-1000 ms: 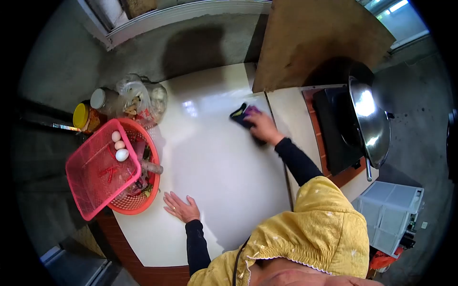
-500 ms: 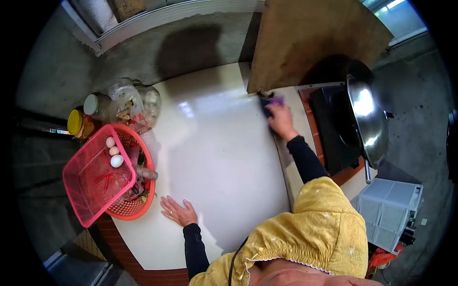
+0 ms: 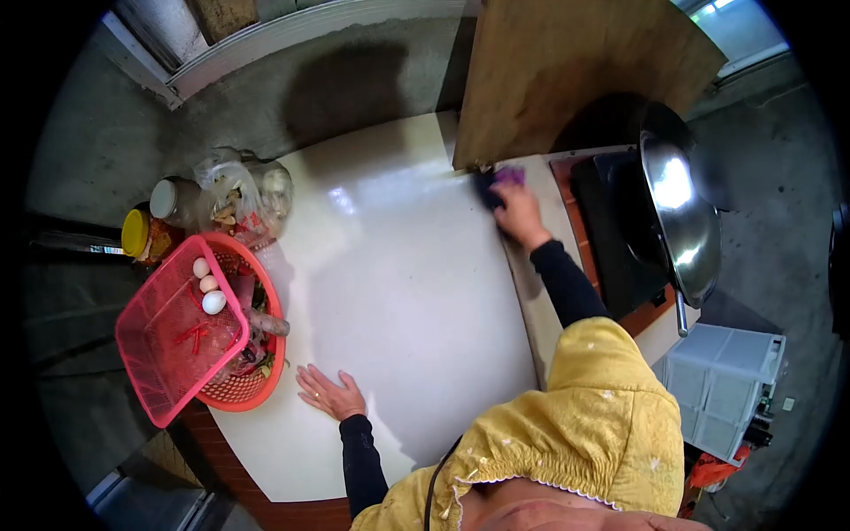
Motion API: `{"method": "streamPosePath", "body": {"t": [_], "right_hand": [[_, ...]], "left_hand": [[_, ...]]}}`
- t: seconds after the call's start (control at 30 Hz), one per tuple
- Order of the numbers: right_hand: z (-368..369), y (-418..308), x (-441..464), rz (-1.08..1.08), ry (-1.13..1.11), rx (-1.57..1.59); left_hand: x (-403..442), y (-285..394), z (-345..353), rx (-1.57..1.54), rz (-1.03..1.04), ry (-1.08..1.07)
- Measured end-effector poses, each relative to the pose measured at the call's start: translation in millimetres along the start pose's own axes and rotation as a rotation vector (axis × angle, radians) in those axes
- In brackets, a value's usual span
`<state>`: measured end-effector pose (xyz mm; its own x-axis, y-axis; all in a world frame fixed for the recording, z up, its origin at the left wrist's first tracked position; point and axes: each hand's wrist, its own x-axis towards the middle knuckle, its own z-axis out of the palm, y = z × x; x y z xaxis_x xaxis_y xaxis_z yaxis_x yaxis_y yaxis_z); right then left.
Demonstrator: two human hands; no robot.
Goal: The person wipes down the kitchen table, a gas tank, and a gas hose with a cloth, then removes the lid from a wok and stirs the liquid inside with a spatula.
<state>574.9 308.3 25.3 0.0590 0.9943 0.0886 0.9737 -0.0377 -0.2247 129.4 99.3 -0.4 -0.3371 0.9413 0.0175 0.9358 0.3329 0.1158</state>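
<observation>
My left hand [image 3: 332, 394] lies flat on the white tabletop [image 3: 416, 310], fingers spread, just right of the orange basket [image 3: 273, 301]. At the table's far right corner, my right hand [image 3: 521, 215] presses on a dark and purple cloth [image 3: 489, 186], beside the foot of a wooden board [image 3: 584, 71]. The fingertips are partly lost against the cloth. On top of the orange basket rests a tilted pink basket [image 3: 146, 354] with eggs [image 3: 213, 302] and red chillies [image 3: 191, 334] in it.
Behind the baskets stand a jar with a yellow lid [image 3: 135, 233], a white-lidded jar [image 3: 165, 198] and plastic bags [image 3: 232, 196]. To the right, a wok [image 3: 677, 212] leans on a black stove [image 3: 611, 239]. White drawers [image 3: 722, 380] stand lower right.
My right hand has moved rightward with the cloth, from the tabletop to the corner by the board. The left hand stays flat on the table. The view has shifted slightly.
</observation>
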Motion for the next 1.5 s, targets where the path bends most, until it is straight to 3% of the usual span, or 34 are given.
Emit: {"method": "streamPosePath", "body": {"t": [0.03,0.07,0.13,0.2,0.33,0.4,0.47,0.53,0.57,0.63,0.7,0.77,0.83,0.87,0.93,1.0,1.13,1.2,1.3,1.4,1.5], "right_hand": [[-10,-19,-11,-0.156,-0.023,0.022],[-23,-35,-15,-0.129,-0.135,0.037],[-28,-28,-3,-0.17,-0.048,-0.144],[-61,-18,29,0.04,0.075,-0.716],[-76,63,106,0.517,-0.039,-0.939],[-72,83,119,0.612,-0.275,-0.799],[-42,90,123,0.542,-0.28,-0.755],[-30,64,102,0.457,-0.215,-0.734],[-29,57,82,0.361,-0.16,-0.569],[0,51,30,0.045,0.134,-0.348],[-19,-12,-39,-0.047,0.094,-0.167],[-27,-35,-101,-0.164,0.005,0.079],[-40,-45,-157,-0.238,-0.298,0.183],[-61,-55,-174,-0.249,-0.434,0.255],[-67,-40,-182,-0.194,-0.498,0.449],[-68,-18,-157,-0.11,-0.269,0.45],[-77,2,-50,-0.229,0.162,0.01],[-42,15,-31,0.002,0.101,-0.177],[-29,20,-49,-0.059,0.138,-0.094],[-34,7,-142,-0.043,0.015,0.033],[-48,-31,-225,-0.195,-0.104,0.194]], "left_hand": [[1,0,0,0.0,0.011,0.008],[2,1,0,-0.004,0.019,0.012],[3,1,1,-0.005,0.005,-0.004],[3,-2,4,-0.007,0.014,0.0],[5,-2,6,-0.016,0.021,0.007],[4,0,4,-0.026,0.013,-0.002],[5,1,4,-0.028,0.001,-0.015],[6,-2,4,-0.016,0.023,-0.001],[7,-1,5,-0.014,0.017,-0.007],[6,-1,2,-0.009,0.038,0.004],[5,-2,4,-0.007,0.031,0.001],[4,-2,4,-0.006,0.027,0.004],[3,-1,5,-0.002,0.014,0.008],[2,-1,5,-0.008,0.018,0.009],[1,-3,6,-0.003,0.023,0.014],[-1,-5,8,0.003,0.023,0.015],[0,-6,12,0.022,0.027,0.032],[-1,-4,13,0.005,0.034,0.029],[6,-3,11,0.019,0.032,0.038],[1,-4,10,0.017,0.024,0.041],[1,-5,10,0.012,0.02,0.043]]}}
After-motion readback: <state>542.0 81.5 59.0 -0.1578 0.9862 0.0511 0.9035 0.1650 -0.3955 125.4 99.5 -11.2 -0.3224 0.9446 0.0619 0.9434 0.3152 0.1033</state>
